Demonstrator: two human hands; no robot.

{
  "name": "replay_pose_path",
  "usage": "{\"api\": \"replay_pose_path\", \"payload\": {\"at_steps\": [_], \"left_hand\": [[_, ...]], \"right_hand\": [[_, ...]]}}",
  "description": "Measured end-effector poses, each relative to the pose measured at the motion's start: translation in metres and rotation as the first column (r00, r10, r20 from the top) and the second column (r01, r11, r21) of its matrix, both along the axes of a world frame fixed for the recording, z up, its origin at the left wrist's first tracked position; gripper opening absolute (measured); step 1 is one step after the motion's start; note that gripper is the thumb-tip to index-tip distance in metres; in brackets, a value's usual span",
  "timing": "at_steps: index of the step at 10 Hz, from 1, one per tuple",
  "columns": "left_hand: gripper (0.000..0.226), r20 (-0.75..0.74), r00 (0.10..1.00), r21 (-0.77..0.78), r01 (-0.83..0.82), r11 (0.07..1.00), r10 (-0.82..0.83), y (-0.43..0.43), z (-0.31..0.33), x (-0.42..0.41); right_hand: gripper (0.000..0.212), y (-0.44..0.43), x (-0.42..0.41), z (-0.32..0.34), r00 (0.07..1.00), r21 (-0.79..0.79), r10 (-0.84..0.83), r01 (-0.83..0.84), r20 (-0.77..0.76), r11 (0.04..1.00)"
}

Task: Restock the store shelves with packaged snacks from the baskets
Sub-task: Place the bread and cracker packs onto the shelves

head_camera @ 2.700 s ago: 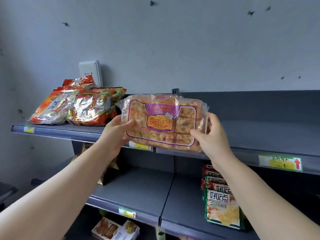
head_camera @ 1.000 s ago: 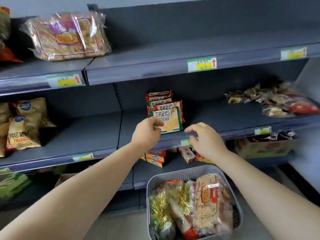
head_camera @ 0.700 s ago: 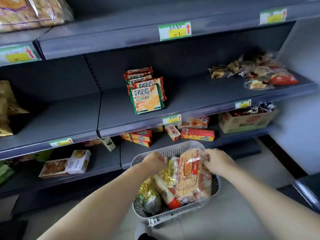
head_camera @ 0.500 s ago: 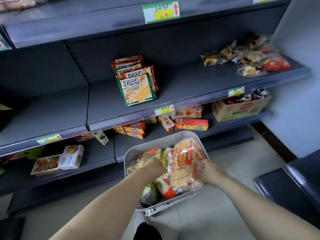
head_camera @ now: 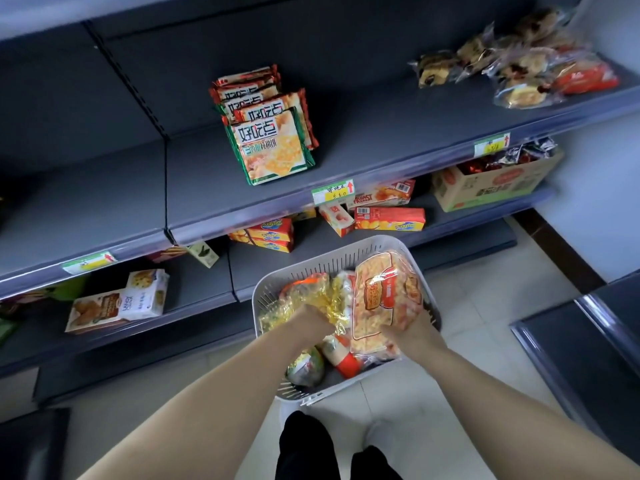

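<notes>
The pick-up step is in hand. Both hands are down in the white basket (head_camera: 263, 289) below the shelves. The right hand (head_camera: 414, 332) has its grip round the lower edge of the clear cracker packet (head_camera: 382, 299). The left hand (head_camera: 310, 320) is sunk among gold-foil bags (head_camera: 311, 299), and its grip cannot be told. Next, likely, the packet must be lifted free toward a bare shelf (head_camera: 381, 133).

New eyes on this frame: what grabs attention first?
The white slatted basket in front of the shelves at bottom centre, crammed with snacks, with both bare arms in it: the right grip holds a clear biscuit pack with an orange label, and the left grip sits among gold-foil packets. Above it, a leaning row of green-and-red cracker packets stands on the middle shelf.
</notes>
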State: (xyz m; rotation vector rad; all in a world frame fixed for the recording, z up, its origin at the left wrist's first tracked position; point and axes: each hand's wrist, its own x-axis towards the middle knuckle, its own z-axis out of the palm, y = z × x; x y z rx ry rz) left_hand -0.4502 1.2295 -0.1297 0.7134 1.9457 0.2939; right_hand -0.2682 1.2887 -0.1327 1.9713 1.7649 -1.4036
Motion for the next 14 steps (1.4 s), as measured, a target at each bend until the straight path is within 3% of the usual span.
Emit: {"api": "replay_pose_path", "payload": {"at_steps": [1, 2, 3, 4, 5, 6, 7, 8, 9, 10, 11, 12, 13, 14], "left_hand": [[0.01, 0.006, 1.0, -0.032, -0.006, 0.999, 0.006, -0.003, -0.005, -0.009], [0.029, 0.013, 1.0, -0.044, -0.027, 0.999, 0.028, -0.003, -0.007, -0.018], [0.023, -0.012, 1.0, -0.074, -0.025, 0.997, 0.024, 0.003, -0.014, -0.028], [0.009, -0.045, 0.998, -0.077, -0.051, 0.996, 0.048, 0.005, -0.015, -0.032], [0.023, -0.078, 0.973, -0.012, -0.218, 0.976, 0.217, 0.005, -0.014, -0.034], [0.029, 0.017, 0.91, 0.045, -0.416, 0.908, 0.415, 0.004, -0.012, -0.035], [0.047, 0.156, 0.775, 0.052, -0.625, 0.779, 0.612, -0.001, -0.007, -0.039], [0.069, 0.357, 0.612, -0.03, -0.747, 0.664, 0.705, -0.012, 0.001, -0.042], [0.075, 0.555, 0.436, -0.058, -0.83, 0.555, 0.709, -0.023, 0.003, -0.043], [0.069, 0.61, 0.311, 0.001, -0.92, 0.392, 0.729, -0.028, 0.008, -0.042], [0.05, 0.624, 0.23, 0.077, -0.969, 0.234, 0.747, -0.03, 0.02, -0.04], [0.043, 0.68, 0.182, 0.112, -0.983, 0.144, 0.71, -0.03, 0.035, -0.039], [0.045, 0.696, 0.2, 0.158, -0.98, 0.125, 0.689, -0.033, 0.049, -0.04], [0.052, 0.708, 0.224, 0.17, -0.975, 0.146, 0.67, -0.044, 0.06, -0.047]], "right_hand": [[0.064, 0.005, -0.002, -0.006, 0.999, 0.024, -0.01, 0.009, 0.047, 1.0], [0.047, 0.009, -0.008, -0.014, 0.995, 0.019, -0.104, 0.104, -0.009, 0.994], [0.044, 0.009, -0.01, -0.015, 0.97, 0.032, -0.196, 0.203, -0.145, 0.979], [0.031, 0.011, -0.005, -0.01, 0.889, -0.025, -0.333, 0.343, -0.315, 0.939], [0.028, 0.015, 0.003, -0.002, 0.795, -0.105, -0.419, 0.418, -0.438, 0.902], [0.035, 0.02, 0.013, 0.005, 0.725, -0.223, -0.442, 0.383, -0.529, 0.896], [0.065, 0.021, 0.021, 0.009, 0.717, -0.274, -0.382, 0.27, -0.582, 0.923], [0.085, 0.022, 0.022, 0.009, 0.694, -0.335, -0.349, 0.163, -0.63, 0.928], [0.077, 0.019, 0.019, 0.011, 0.664, -0.4, -0.361, 0.101, -0.654, 0.911], [0.061, 0.014, 0.009, 0.02, 0.647, -0.426, -0.37, 0.076, -0.667, 0.902], [0.07, 0.014, -0.002, 0.021, 0.54, -0.445, -0.455, 0.158, -0.709, 0.881], [0.054, 0.005, -0.01, 0.02, 0.442, -0.541, -0.568, 0.201, -0.694, 0.817], [0.067, -0.015, -0.024, 0.021, 0.535, -0.563, -0.536, 0.13, -0.653, 0.816], [0.099, -0.017, -0.032, 0.022, 0.571, -0.541, -0.538, 0.186, -0.62, 0.82]]}}
